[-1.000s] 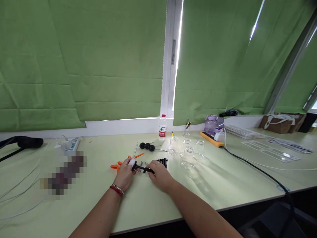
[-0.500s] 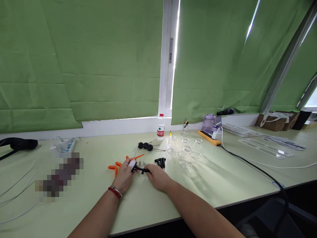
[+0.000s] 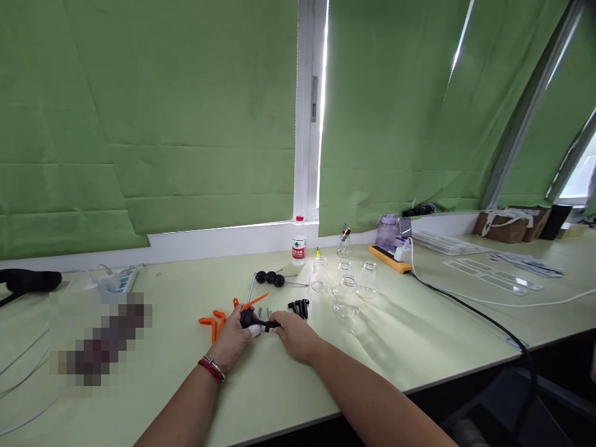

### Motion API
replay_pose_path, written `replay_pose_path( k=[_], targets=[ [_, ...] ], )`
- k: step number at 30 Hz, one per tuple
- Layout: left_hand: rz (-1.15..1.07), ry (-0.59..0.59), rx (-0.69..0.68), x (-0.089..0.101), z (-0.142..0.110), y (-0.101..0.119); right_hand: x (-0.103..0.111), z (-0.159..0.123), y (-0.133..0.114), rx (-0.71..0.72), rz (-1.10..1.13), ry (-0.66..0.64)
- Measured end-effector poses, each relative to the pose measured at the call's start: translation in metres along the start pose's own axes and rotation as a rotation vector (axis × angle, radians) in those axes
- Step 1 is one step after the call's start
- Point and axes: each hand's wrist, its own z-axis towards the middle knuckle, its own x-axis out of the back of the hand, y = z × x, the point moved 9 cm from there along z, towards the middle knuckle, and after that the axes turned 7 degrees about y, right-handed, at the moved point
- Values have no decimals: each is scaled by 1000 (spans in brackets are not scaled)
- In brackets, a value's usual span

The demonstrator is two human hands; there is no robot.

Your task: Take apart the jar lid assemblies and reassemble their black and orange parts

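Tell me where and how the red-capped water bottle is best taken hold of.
Likely wrap the red-capped water bottle around its body, near the red label, coming from the near side, slightly left. It stands upright with a slim round body; the low white wall is behind it, and a clear glass vessel stands front right. The right hand is nearer.

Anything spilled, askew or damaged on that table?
Nothing looks spilled or broken. One oddity: a pixelated patch covers part of the table at left, hiding what lies there. The bottle stands upright. The black piece in the left hand and right hand is partly covered, so its condition is unclear.
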Motion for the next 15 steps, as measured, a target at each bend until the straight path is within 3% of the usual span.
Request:
replay_pose_path(
  k=[15],
  targets=[
    [-92,-37,38,-8,-4,-2,-1,-2,4,-81,92,35]
  ],
)
